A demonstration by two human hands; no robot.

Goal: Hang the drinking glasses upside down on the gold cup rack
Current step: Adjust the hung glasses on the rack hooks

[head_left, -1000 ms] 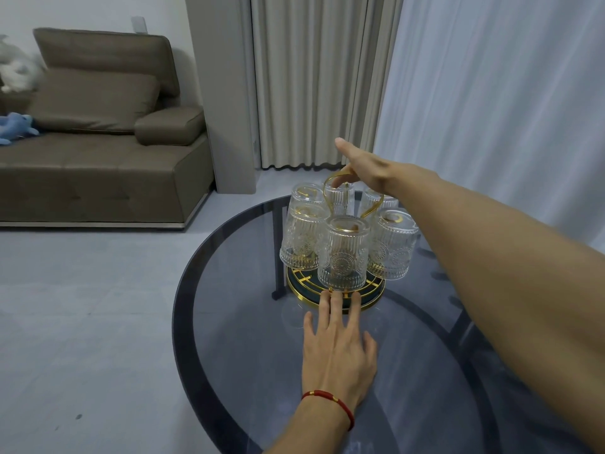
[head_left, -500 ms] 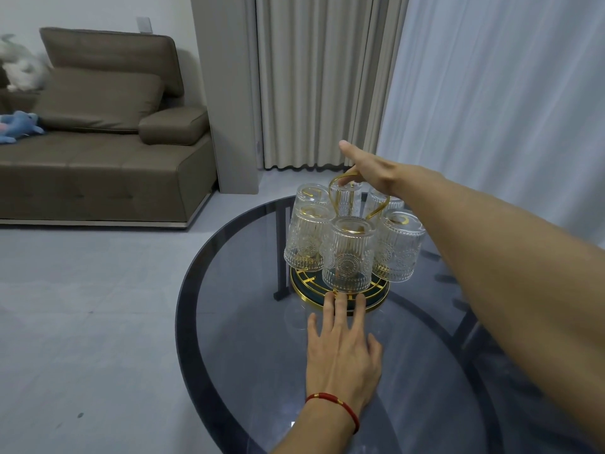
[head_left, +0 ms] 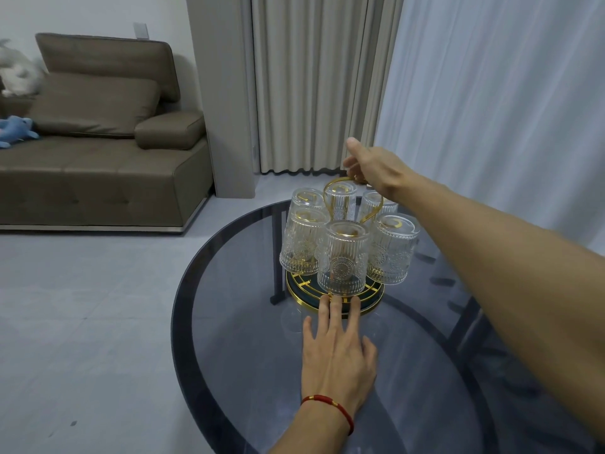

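Observation:
The gold cup rack (head_left: pixel 371 307) stands on a round dark glass table (head_left: pixel 229 322), with a dark round base and a gold loop handle (head_left: pixel 330 189) on top. Several ribbed clear drinking glasses hang upside down around it, among them a front one (head_left: pixel 343 257), a left one (head_left: pixel 302 244) and a right one (head_left: pixel 394 250). My left hand (head_left: pixel 337 358) lies flat on the table, its fingertips touching the front rim of the base. My right hand (head_left: pixel 376 168) reaches over the glasses, fingers curled at the top of the loop handle, thumb pointing up.
A brown sofa (head_left: pixel 98 152) with a blue plush toy (head_left: pixel 16 129) stands at the left across the grey floor. Beige curtains (head_left: pixel 311 83) and white sheer curtains (head_left: pixel 491 93) hang behind the table. The table's left edge is close to the rack.
The view has shifted slightly. Both hands stay at the rack: left fingertips at the base, right hand at the handle top, its fingers now curled lower on the loop.

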